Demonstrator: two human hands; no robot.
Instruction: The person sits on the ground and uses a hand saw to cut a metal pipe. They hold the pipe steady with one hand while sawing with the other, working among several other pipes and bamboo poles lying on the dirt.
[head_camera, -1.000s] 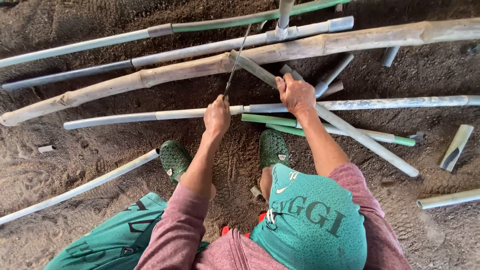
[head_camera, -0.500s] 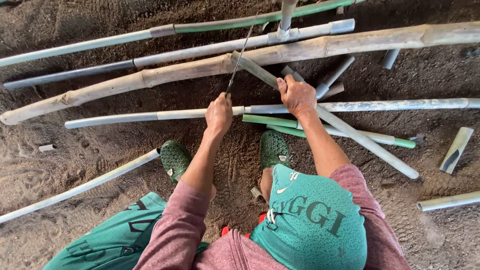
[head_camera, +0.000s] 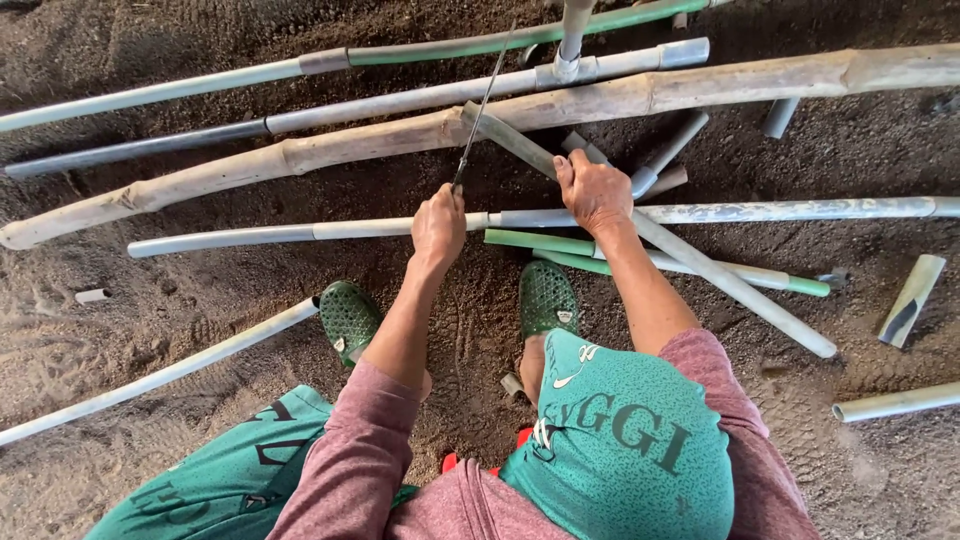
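Grey pipe (head_camera: 690, 262) gripped by right hand (head_camera: 594, 190); left hand (head_camera: 438, 224) holds saw blade (head_camera: 482, 108).

Dark, trampled soil ground (head_camera: 150, 350) carries everything. A long bamboo pole (head_camera: 400, 130) lies across it. Beyond the pole lie grey and green plastic pipes (head_camera: 380, 100); on its near side, a long grey pipe (head_camera: 300, 233), green pipes (head_camera: 540, 240) and two green clogs (head_camera: 350, 320). Short pipe offcuts (head_camera: 910, 300) lie toward the pole's right end.
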